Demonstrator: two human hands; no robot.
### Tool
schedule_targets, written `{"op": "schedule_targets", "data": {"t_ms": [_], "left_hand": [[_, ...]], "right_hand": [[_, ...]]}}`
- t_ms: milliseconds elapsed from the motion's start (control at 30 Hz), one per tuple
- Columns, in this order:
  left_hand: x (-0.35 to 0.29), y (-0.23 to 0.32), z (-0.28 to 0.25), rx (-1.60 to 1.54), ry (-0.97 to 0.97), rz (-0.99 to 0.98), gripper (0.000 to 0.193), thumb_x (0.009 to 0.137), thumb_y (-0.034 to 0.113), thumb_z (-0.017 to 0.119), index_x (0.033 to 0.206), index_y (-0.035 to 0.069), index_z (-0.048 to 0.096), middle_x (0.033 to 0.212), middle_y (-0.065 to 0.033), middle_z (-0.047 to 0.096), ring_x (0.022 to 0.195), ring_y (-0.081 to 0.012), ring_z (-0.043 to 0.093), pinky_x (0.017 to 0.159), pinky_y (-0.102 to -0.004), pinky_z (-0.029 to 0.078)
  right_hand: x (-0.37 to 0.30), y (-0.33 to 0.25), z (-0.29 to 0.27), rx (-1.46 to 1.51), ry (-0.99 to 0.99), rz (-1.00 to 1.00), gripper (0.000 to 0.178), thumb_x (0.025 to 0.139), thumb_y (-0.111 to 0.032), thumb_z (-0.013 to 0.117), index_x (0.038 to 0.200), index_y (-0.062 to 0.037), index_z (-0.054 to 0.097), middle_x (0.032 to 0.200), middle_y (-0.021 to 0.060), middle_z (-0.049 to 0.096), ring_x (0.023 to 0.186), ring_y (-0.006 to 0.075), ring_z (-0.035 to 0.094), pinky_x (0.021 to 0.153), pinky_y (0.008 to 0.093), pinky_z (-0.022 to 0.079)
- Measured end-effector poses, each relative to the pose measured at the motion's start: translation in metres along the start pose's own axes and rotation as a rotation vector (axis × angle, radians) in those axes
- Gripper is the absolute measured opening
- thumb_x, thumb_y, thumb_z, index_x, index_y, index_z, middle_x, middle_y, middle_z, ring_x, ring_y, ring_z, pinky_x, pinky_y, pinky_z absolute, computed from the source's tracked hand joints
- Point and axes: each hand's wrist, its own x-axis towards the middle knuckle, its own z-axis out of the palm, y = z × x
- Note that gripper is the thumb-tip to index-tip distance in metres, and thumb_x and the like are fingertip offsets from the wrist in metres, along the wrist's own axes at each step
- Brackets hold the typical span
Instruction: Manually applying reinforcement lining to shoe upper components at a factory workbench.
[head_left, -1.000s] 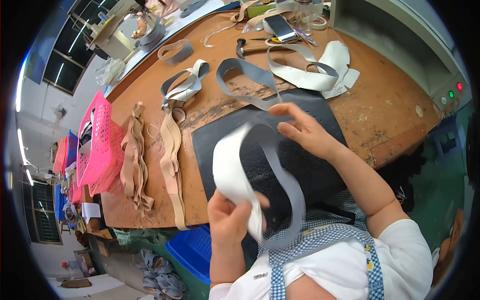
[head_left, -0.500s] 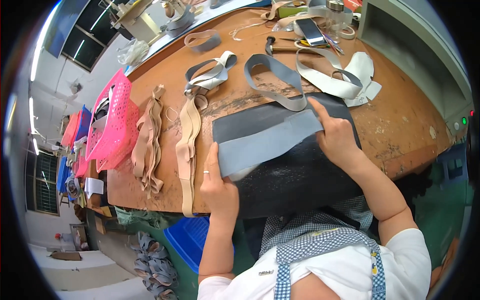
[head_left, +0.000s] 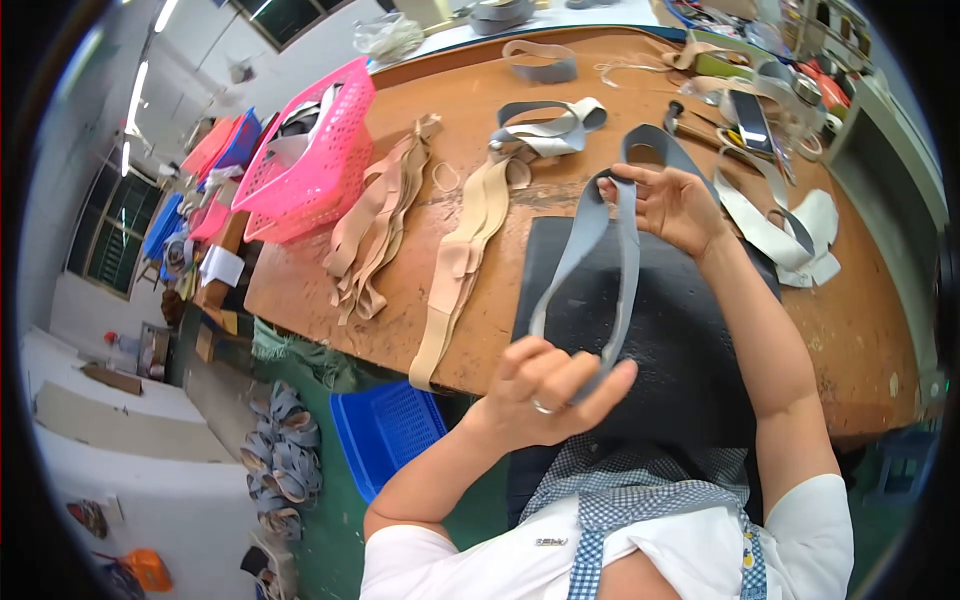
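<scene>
A grey-blue fabric band (head_left: 628, 255) hangs as a narrow loop between my two hands, above a black mat (head_left: 690, 340). My right hand (head_left: 675, 205) pinches its far end between thumb and fingers. At the near end my left hand (head_left: 560, 385), with a ring on one finger, is closed around the band, slightly blurred. Just beyond my right hand lies another grey band loop (head_left: 668, 143) on the table. White and grey bands (head_left: 755, 215) rest to the right of the mat, beside flat white pieces (head_left: 815, 240).
Left of the mat lie beige strips (head_left: 465, 255) and brownish-pink strips (head_left: 385, 220) on the wooden table (head_left: 300, 290). A pink basket (head_left: 310, 170) stands at the table's left edge. At the back right are a hammer (head_left: 700, 130) and a phone (head_left: 750, 122). A blue crate (head_left: 385, 430) sits below.
The view has turned left. The grey band lay flat across the mat between both hands; it is now lifted and turned lengthwise, its loop opened out, with my left hand nearer me.
</scene>
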Motion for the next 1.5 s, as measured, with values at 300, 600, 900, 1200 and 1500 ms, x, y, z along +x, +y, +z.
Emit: {"op": "schedule_targets", "data": {"t_ms": [300,600,900,1200,1500], "left_hand": [[-0.040,-0.003,-0.002,-0.102,-0.228,0.012,0.044,0.086,0.008,0.059,0.128,0.017,0.062,0.107,0.0012,0.048,0.086,-0.0113,0.049,0.081,-0.0280,0.044],[-0.056,0.021,0.014,-0.191,-0.286,-0.047,0.043,0.083,0.009,0.063,0.126,0.012,0.065,0.104,0.0010,0.060,0.083,-0.0121,0.055,0.077,-0.0277,0.043],[-0.031,-0.026,0.046,-0.269,0.114,-0.583,0.038,0.084,0.006,0.065,0.120,-0.002,0.056,0.114,-0.0208,0.061,0.100,-0.0398,0.058,0.087,-0.0470,0.049],[-0.147,-0.131,0.061,0.249,-0.154,-1.139,0.014,0.084,0.014,0.070,0.092,0.004,0.066,0.097,-0.0143,0.063,0.093,-0.0352,0.060,0.082,-0.0455,0.049],[-0.123,-0.149,0.044,0.540,-0.442,-0.726,0.007,0.079,0.011,0.069,0.084,0.007,0.067,0.088,-0.0101,0.065,0.086,-0.0306,0.063,0.069,-0.0403,0.053]], "right_hand": [[0.036,0.018,0.001,-0.873,0.282,0.444,0.031,0.092,-0.031,0.071,0.078,-0.0034,0.064,0.051,0.0006,0.052,0.035,0.0059,0.040,0.032,0.0212,0.026],[0.068,0.023,0.009,-0.440,0.568,0.176,0.030,0.097,-0.034,0.064,0.078,-0.0101,0.065,0.061,0.0020,0.060,0.043,0.0087,0.050,0.039,0.0220,0.036],[0.120,0.000,-0.046,-1.181,0.588,0.221,0.040,0.098,-0.036,0.061,0.088,0.0029,0.062,0.070,0.0105,0.061,0.056,0.0237,0.058,0.053,0.0361,0.050],[0.060,0.045,0.039,-1.880,0.383,-0.525,0.021,0.093,-0.014,0.062,0.108,0.0002,0.059,0.110,0.0188,0.059,0.100,0.0349,0.062,0.084,0.0425,0.053],[-0.017,0.095,0.087,-1.774,0.135,-0.489,0.022,0.088,-0.002,0.065,0.108,-0.0001,0.057,0.105,0.0143,0.058,0.085,0.0283,0.065,0.075,0.0386,0.053]]}}
